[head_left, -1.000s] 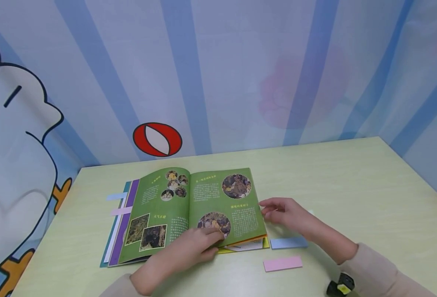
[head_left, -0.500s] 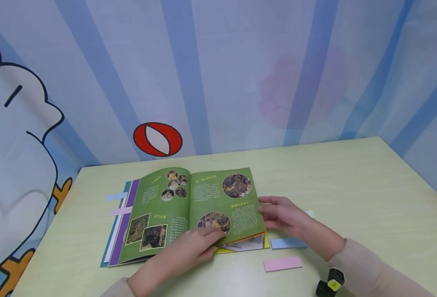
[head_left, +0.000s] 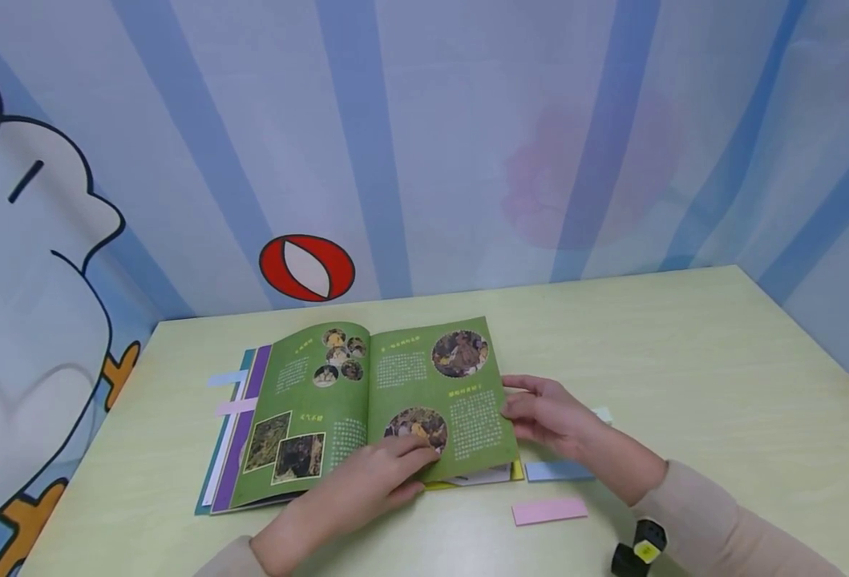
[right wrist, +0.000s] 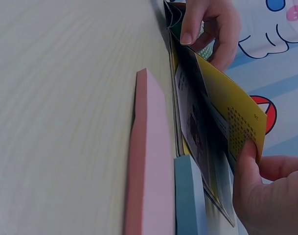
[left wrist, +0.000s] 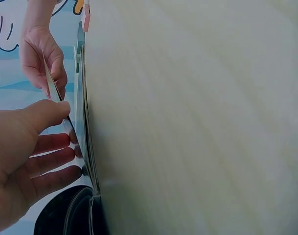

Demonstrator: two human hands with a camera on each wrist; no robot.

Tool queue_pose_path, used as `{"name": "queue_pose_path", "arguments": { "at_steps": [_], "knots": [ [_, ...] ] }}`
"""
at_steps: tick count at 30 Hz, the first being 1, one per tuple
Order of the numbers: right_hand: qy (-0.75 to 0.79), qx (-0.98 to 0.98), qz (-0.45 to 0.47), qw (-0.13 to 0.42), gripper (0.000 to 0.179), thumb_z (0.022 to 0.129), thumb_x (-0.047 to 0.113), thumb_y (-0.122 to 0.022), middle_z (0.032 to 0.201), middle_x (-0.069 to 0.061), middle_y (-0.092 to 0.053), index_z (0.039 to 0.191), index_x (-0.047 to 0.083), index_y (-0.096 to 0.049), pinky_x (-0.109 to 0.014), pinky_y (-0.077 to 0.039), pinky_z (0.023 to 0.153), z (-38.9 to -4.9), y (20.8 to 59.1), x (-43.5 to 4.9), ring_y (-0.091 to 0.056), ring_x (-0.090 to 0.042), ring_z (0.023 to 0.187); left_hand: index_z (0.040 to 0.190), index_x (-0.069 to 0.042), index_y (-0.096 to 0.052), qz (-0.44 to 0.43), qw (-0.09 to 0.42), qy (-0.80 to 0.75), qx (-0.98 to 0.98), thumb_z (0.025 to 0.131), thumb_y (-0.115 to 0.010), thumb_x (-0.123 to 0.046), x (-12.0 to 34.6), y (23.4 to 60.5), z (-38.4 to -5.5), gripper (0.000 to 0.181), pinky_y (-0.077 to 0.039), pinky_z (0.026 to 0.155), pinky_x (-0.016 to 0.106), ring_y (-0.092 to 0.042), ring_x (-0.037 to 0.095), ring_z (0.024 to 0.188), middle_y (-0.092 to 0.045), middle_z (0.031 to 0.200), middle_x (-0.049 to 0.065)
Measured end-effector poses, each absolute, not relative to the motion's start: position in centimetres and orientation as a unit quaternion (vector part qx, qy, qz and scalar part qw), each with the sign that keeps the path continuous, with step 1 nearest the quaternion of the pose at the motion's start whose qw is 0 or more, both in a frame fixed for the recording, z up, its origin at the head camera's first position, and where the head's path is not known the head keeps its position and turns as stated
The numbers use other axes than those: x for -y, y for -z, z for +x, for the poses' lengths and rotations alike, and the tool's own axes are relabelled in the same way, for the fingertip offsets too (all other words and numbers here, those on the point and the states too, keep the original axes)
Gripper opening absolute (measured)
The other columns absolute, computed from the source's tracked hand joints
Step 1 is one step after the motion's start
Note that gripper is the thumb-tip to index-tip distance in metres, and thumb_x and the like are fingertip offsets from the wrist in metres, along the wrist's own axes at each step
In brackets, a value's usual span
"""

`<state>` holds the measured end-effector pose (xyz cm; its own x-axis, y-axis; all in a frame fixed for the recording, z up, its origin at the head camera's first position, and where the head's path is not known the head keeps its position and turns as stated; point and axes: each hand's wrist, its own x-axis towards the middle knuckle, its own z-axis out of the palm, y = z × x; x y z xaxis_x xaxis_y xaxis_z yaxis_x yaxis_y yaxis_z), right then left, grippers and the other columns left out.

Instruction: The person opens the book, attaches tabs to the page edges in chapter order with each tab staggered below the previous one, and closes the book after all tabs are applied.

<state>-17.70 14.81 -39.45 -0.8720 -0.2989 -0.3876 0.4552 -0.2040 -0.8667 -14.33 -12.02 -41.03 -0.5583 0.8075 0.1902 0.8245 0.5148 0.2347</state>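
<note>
An open book point(head_left: 402, 381) with green pages, photographs and printed text lies on the table. The left hand point(head_left: 381, 473) rests on the lower part of the right page, fingers extended and thumb at the near edge. At the right side, the right hand point(head_left: 554, 417) pinches the outer edge of that page. Seen from the right wrist, its thumb is against the page's yellow underside point(right wrist: 237, 107), and the page is raised off those below. A blue paper tab point(head_left: 227, 378) and a pink paper tab point(head_left: 236, 406) stick out from the book's left side.
A pink sticky-note pad point(head_left: 550, 510) and a blue sticky-note pad point(head_left: 557, 471) lie right of the book. A pale green one point(head_left: 603, 415) is partly hidden behind the right hand. Behind the table point(head_left: 684, 336) hangs a blue striped cartoon backdrop point(head_left: 453, 160).
The right hand has moved in to the page's right edge and now pinches it; the page has risen slightly. The left hand has stayed nearly still.
</note>
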Motion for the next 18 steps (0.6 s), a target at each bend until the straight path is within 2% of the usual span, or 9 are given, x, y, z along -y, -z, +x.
{"name": "queue_pose_path", "arguments": {
  "at_steps": [7, 11, 18],
  "knots": [
    [0.772, -0.584, 0.058, 0.245, 0.065, 0.086, -0.013, -0.045, 0.100, -0.014, -0.060, 0.144, -0.006, -0.017, -0.032, -0.053, 0.078, -17.54, 38.96, -14.85, -0.066, -0.019, 0.083, 0.123, -0.007, -0.058, -0.466, 0.031, 0.157, 0.870, 0.088, -0.065, -0.021, 11.97, 41.05, -14.27, 0.039, -0.046, 0.092, 0.032, -0.056, 0.020, 0.110, -0.057, 0.122, 0.008],
    [0.771, -0.587, 0.051, 0.243, 0.064, 0.086, -0.013, -0.045, 0.097, -0.012, -0.061, 0.144, -0.006, -0.018, -0.030, -0.053, 0.075, -17.53, 38.75, -14.77, -0.066, -0.018, 0.080, 0.125, -0.006, -0.057, -0.466, 0.036, 0.156, 0.870, 0.087, -0.065, -0.023, 11.79, 40.92, -14.26, 0.042, -0.045, 0.094, 0.034, -0.055, 0.023, 0.113, -0.056, 0.125, 0.010],
    [0.772, -0.586, 0.044, 0.242, 0.065, 0.086, -0.013, -0.045, 0.093, -0.010, -0.061, 0.144, -0.005, -0.018, -0.027, -0.054, 0.071, -17.45, 38.46, -14.70, -0.065, -0.015, 0.076, 0.130, -0.008, -0.053, -0.445, 0.012, 0.150, 0.883, 0.090, -0.062, -0.027, 11.27, 40.44, -14.07, 0.045, -0.040, 0.099, 0.036, -0.049, 0.024, 0.120, -0.050, 0.133, 0.010]
  ]
}}
